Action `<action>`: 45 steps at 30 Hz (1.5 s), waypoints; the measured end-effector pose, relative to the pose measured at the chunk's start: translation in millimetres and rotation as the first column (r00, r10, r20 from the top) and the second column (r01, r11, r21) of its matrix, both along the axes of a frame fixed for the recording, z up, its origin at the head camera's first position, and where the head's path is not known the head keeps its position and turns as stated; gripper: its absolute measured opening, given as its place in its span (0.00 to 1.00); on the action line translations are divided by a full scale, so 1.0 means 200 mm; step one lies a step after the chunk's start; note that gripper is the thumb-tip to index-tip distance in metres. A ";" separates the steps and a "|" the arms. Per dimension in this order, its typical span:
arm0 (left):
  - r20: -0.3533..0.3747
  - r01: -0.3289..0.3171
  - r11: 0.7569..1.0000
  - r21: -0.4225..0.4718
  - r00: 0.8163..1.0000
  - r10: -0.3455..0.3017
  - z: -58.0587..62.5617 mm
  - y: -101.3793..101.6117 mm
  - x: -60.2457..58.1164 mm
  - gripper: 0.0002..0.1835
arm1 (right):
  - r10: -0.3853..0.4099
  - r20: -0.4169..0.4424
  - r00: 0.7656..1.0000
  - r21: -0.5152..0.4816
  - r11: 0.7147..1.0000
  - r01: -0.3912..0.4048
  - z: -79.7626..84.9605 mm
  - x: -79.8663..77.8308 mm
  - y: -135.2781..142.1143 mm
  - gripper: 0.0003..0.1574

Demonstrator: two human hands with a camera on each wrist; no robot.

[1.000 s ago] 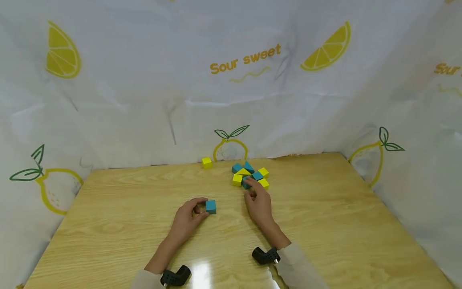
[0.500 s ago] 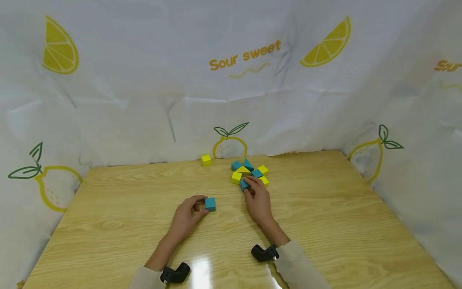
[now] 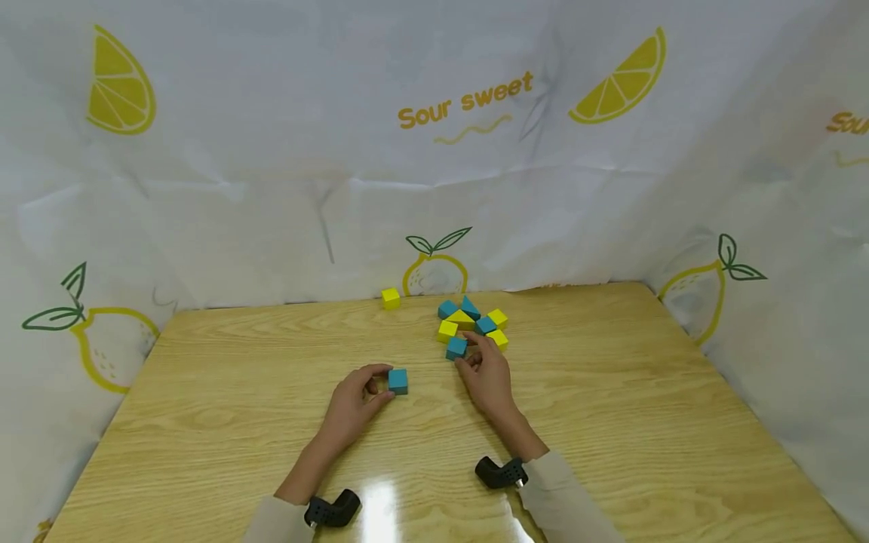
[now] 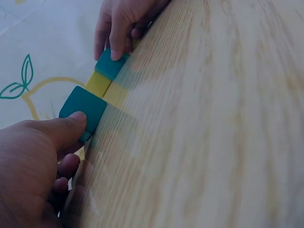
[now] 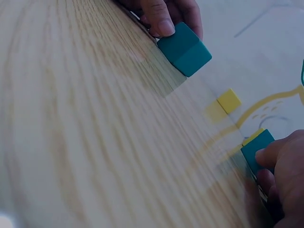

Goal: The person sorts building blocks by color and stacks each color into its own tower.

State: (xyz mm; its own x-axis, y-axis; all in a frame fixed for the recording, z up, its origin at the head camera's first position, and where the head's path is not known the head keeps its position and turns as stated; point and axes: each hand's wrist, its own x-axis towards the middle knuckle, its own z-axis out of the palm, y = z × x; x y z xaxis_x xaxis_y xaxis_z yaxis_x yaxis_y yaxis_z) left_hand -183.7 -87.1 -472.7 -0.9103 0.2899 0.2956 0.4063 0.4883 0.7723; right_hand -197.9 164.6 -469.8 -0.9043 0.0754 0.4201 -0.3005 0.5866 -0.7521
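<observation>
My left hand (image 3: pixel 349 403) pinches a blue cube block (image 3: pixel 397 381) between thumb and fingers, low on the wooden table left of centre. In the left wrist view the thumb lies against the face of that blue cube (image 4: pixel 81 102). Farther back and to the right, my right hand (image 3: pixel 489 381) holds a second blue cube block (image 3: pixel 455 348) between thumb and forefinger. The right wrist view shows the thumb against this second cube (image 5: pixel 256 148), with the left hand's cube farther up. Just behind the right hand lies a cluster of blue and yellow blocks, including a yellow triangular block (image 3: pixel 462 320).
Around the cluster are a yellow cube (image 3: pixel 447 330), a blue triangular block (image 3: pixel 469 307) and several other blocks. One yellow cube (image 3: pixel 390 299) stands alone at the table's back edge. A lemon-print sheet (image 3: pixel 305 188) encloses the wooden table (image 3: pixel 237 400) at the back and sides.
My right hand has taken hold of the second blue cube and drawn it slightly left and toward me, out from the cluster. The left hand keeps its cube in place.
</observation>
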 end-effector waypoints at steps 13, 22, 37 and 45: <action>-0.013 0.002 1.000 -0.005 1.000 -0.002 -0.01 0.00 0.00 0.22 | 0.128 0.074 0.989 0.013 0.991 -0.130 0.02 0.01 0.00 0.24; -0.008 -0.009 1.000 -0.015 1.000 0.009 0.00 0.01 0.00 0.21 | 0.234 0.116 0.965 -0.027 0.972 -0.232 0.02 0.03 -0.01 0.25; -0.002 -0.014 1.000 -0.008 1.000 0.014 -0.01 0.01 0.00 0.21 | 0.361 0.155 0.920 -0.011 0.931 -0.364 0.04 0.07 -0.06 0.24; -0.001 -0.015 1.000 -0.015 1.000 0.015 0.00 0.01 0.00 0.21 | 0.354 0.158 0.922 0.006 0.933 -0.360 0.03 0.08 -0.08 0.23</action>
